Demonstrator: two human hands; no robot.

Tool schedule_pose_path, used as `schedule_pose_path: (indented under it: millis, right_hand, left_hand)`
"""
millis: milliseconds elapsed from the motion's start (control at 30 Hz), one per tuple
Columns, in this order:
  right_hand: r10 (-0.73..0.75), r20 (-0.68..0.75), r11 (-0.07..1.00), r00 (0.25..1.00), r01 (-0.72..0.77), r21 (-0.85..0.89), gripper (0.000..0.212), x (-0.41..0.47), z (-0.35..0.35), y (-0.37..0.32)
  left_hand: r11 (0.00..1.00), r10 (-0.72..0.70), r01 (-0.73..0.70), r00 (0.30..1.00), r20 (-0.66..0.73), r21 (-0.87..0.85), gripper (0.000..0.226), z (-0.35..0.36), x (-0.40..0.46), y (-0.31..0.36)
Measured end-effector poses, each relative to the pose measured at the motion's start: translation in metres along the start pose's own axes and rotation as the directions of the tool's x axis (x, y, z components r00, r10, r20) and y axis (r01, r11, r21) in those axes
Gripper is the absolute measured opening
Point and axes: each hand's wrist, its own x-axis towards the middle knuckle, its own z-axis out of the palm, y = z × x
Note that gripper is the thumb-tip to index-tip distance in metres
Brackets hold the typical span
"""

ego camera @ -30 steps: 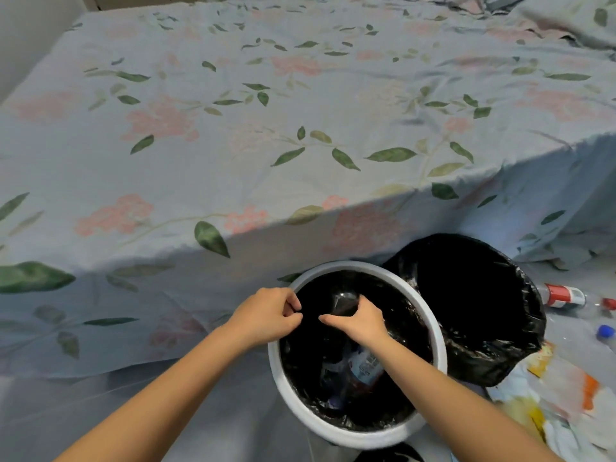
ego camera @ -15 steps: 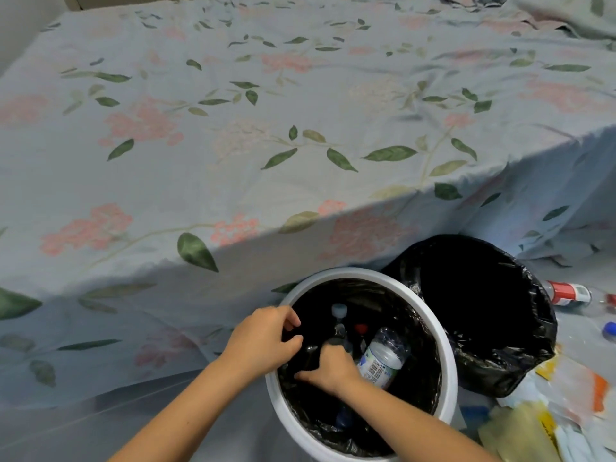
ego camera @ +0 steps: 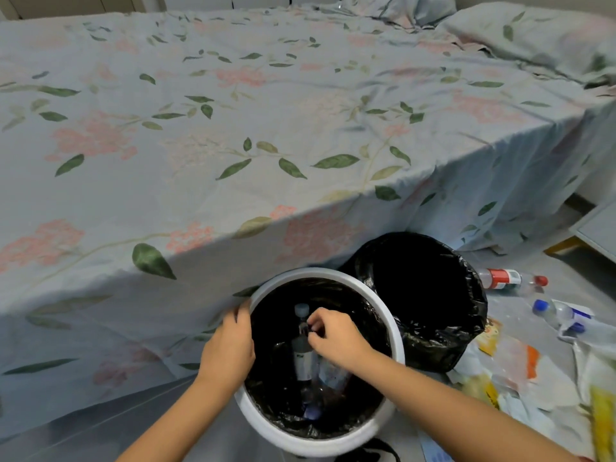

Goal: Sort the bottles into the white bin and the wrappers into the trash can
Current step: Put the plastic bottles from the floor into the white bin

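Head view: right hand [ego camera: 328, 340] pinched an upright, cap-up bottle [ego camera: 301, 348] inside the white bin [ego camera: 320, 273], lower centre; left hand [ego camera: 228, 350] gripped its rim.

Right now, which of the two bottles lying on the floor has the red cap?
The bottle with the red label, lying on its side just right of the black-lined trash can. The other floor bottle, nearer the wrappers, has a blue cap.

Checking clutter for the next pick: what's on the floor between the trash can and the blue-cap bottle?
Head view: bare grey floor between the trash can and the blue-cap bottle. The red-label bottle lies just beyond that stretch; wrappers lie nearer the camera.
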Motion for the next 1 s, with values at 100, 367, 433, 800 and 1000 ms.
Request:
schedule_pose_path:
  millis: [100, 367, 433, 800, 1000]
  right_hand:
    - [-0.014, -0.057, 1.000, 0.998, 0.015, 0.027, 0.021, -0.021, -0.034, 0.009]
    - [0.112, -0.235, 0.991, 0.966, -0.090, 0.102, 0.017, -0.082, -0.107, 0.040]
    - [0.169, -0.283, 0.982, 0.944, -0.138, 0.127, 0.018, -0.093, -0.129, 0.051]
    - [0.559, -0.284, 0.813, 0.779, -0.582, 0.006, 0.021, -0.149, -0.227, 0.211]
    - [0.663, -0.361, 0.745, 0.656, -0.626, 0.230, 0.016, -0.140, -0.255, 0.311]
  left_hand:
    - [1.000, -0.003, 0.003, 1.000, 0.000, 0.019, 0.062, 0.000, -0.001, 0.004]
    - [0.954, 0.081, -0.090, 0.996, 0.043, 0.287, 0.048, -0.024, -0.001, 0.034]
    - [0.948, 0.207, -0.204, 0.978, 0.012, 0.244, 0.047, -0.041, 0.003, 0.075]
    - [0.803, 0.596, -0.573, 0.774, 0.214, -0.164, 0.038, -0.004, 0.059, 0.341]
    - [0.765, 0.638, -0.630, 0.713, 0.292, -0.132, 0.037, 0.065, 0.095, 0.450]
